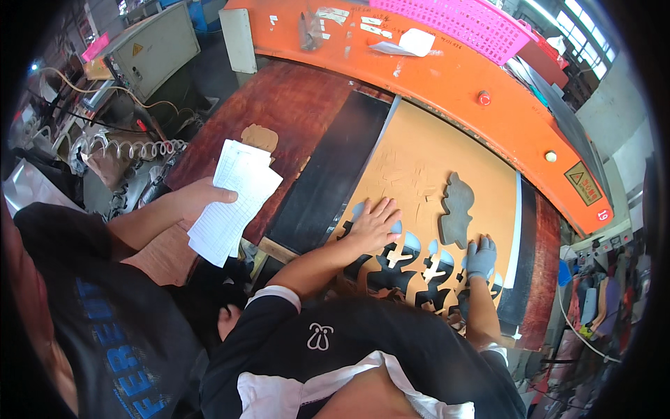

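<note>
A tan sheet (419,150) lies on the bed of an orange press, with several shaped holes along its near edge showing black and pale blue beneath. My left hand (377,225) is bare and rests flat on the sheet beside those holes, fingers spread. On the right, my right hand (481,257), in a grey glove, lies on the sheet with its fingers stretched out. Between and beyond my hands sits a dark grey cutting die (456,209) with a curvy outline, touched by neither. Small slits and loose scraps mark the sheet to its left.
The orange press beam (433,66) spans the far side, with a red button (484,98) and a pink basket (460,24) on top. At left, another person's hand (202,199) holds white gridded papers (237,195). Beyond, tan cut pieces (259,137) lie on the reddish table (293,94).
</note>
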`<state>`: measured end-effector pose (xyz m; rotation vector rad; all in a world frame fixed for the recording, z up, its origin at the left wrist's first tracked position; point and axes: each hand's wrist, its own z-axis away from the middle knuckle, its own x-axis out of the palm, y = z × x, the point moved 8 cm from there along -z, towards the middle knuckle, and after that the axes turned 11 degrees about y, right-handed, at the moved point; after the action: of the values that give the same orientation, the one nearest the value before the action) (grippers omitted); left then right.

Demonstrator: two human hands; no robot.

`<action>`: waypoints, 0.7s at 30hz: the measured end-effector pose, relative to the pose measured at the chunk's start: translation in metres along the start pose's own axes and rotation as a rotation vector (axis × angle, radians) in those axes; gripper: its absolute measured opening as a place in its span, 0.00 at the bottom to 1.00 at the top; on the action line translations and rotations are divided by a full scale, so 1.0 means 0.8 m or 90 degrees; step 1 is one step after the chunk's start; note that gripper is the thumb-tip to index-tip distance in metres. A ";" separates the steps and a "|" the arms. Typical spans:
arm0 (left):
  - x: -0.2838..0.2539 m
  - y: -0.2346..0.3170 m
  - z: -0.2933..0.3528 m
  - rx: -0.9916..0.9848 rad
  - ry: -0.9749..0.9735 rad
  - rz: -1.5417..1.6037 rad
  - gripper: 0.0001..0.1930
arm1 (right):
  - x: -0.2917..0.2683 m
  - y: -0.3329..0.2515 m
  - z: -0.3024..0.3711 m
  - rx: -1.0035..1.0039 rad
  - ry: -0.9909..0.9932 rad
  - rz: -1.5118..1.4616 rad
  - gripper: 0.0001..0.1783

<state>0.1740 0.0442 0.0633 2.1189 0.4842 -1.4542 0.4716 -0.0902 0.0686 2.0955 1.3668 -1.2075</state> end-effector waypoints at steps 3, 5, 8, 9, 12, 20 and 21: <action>0.011 -0.004 0.000 -0.033 -0.017 0.021 0.34 | -0.004 -0.001 -0.002 0.003 0.010 0.001 0.22; 0.005 -0.002 -0.007 -0.036 0.041 0.066 0.34 | 0.000 -0.002 -0.002 0.000 -0.002 -0.005 0.22; -0.039 0.009 -0.005 0.021 0.334 0.072 0.32 | 0.002 -0.001 -0.002 -0.007 0.015 -0.023 0.21; -0.025 0.003 -0.003 -0.003 0.249 0.059 0.32 | 0.004 0.002 -0.001 0.005 0.010 -0.037 0.21; -0.002 -0.006 0.008 -0.011 0.143 0.023 0.30 | 0.009 0.004 -0.001 -0.017 0.003 -0.037 0.21; 0.006 -0.007 0.008 -0.006 0.178 0.020 0.30 | 0.007 0.003 -0.004 -0.021 0.001 -0.031 0.22; 0.007 -0.007 0.008 -0.009 0.165 0.024 0.30 | 0.006 0.002 -0.004 -0.021 0.000 -0.032 0.22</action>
<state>0.1682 0.0453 0.0550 2.3040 0.5445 -1.1577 0.4755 -0.0860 0.0660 2.0507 1.4365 -1.1971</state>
